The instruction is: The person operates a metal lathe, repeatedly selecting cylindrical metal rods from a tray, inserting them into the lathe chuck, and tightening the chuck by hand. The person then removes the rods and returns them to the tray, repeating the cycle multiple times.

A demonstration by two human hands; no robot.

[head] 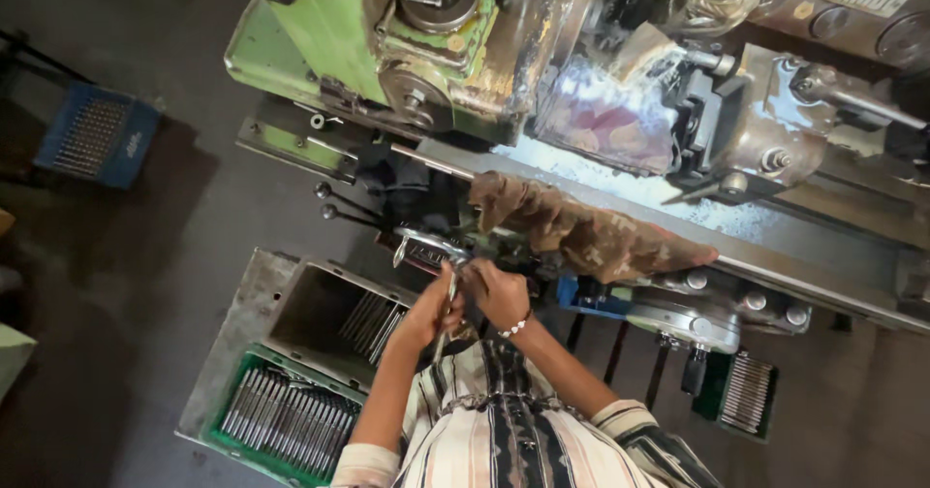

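Note:
My left hand (429, 306) and my right hand (501, 294) meet close together in front of the lathe's bed, just above my striped shirt. Both are closed around a slim shiny metal tool (424, 249), whose curved bright end sticks out up and to the left of my fingers. A beaded bracelet sits on my right wrist. A brown patterned cloth (586, 234) lies draped over the lathe bed right behind my right hand. What the tool's lower end touches is hidden by my hands.
A green lathe (339, 32) with a grey carriage (756, 129) fills the top. On the floor stand a grey metal box (320, 309), a green crate of metal rods (291, 418), another rod crate (746, 393) at the right and a blue crate (95, 137) at the far left.

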